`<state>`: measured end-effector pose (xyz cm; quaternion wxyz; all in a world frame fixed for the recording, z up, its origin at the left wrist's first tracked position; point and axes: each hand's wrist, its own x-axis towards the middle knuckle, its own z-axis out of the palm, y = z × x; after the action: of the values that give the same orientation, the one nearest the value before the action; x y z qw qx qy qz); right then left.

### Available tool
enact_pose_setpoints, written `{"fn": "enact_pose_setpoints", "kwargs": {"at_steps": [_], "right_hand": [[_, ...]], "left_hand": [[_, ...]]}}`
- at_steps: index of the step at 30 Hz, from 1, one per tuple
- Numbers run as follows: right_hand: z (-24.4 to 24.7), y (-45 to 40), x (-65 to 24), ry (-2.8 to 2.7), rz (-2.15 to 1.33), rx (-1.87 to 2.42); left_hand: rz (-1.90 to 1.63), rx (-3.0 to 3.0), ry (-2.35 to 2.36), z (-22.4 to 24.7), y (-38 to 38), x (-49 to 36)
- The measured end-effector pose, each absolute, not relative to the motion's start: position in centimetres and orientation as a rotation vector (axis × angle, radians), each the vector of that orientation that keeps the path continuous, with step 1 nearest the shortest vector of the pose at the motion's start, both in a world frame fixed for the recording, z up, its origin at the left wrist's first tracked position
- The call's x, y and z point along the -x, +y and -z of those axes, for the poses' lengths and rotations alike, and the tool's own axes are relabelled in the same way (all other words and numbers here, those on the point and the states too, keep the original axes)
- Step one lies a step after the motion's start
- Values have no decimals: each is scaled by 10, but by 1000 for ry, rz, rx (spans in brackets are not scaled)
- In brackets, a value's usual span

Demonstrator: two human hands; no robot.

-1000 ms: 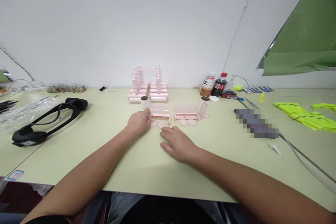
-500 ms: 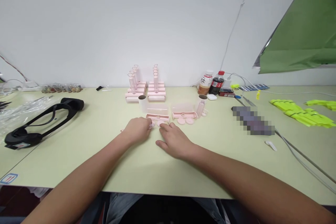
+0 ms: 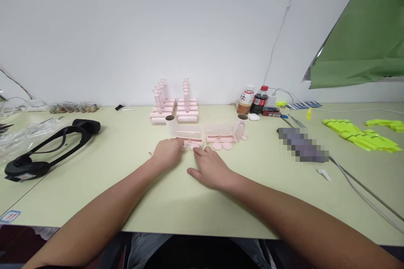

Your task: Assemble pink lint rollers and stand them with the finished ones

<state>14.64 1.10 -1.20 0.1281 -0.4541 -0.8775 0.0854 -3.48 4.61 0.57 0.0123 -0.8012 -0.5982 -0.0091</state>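
Note:
My left hand (image 3: 168,154) is closed over a pale pink, see-through tube lying on the table, mostly hidden; a small loop (image 3: 150,153) pokes out on its left. Stretched out, the fingers of my right hand (image 3: 211,167) touch a round pink disc (image 3: 195,146). Just behind the hands lies an opened pink half-round case (image 3: 197,141) with a clear lid (image 3: 189,130). A second opened pink case (image 3: 219,138) sits to its right, two pink discs (image 3: 226,146) in front. A clear pink tube (image 3: 240,130) stands beside that case.
Finished-looking pink cases (image 3: 187,117) with upright tubes stand against the wall. A white cylinder (image 3: 171,127) is behind my left hand. Two drink bottles (image 3: 259,100) stand back right. A black headset strap (image 3: 53,159) lies left; a blurred dark object (image 3: 301,145) and cables lie right.
My left hand has shifted slightly right and forward with the tube, and the disc by my right fingertips has moved a little right. My right hand stays nearly where it was.

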Motion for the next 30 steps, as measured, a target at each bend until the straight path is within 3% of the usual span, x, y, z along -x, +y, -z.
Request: {"fn": "enact_pose_setpoints", "kwargs": {"at_steps": [26, 30], "right_hand": [[17, 22, -153, -2514, -294, 1323], [15, 17, -154, -2411, -404, 1148]], "left_hand": [[237, 2535, -1923, -4, 52, 55], [470, 2500, -1998, -9, 44, 52]]}}
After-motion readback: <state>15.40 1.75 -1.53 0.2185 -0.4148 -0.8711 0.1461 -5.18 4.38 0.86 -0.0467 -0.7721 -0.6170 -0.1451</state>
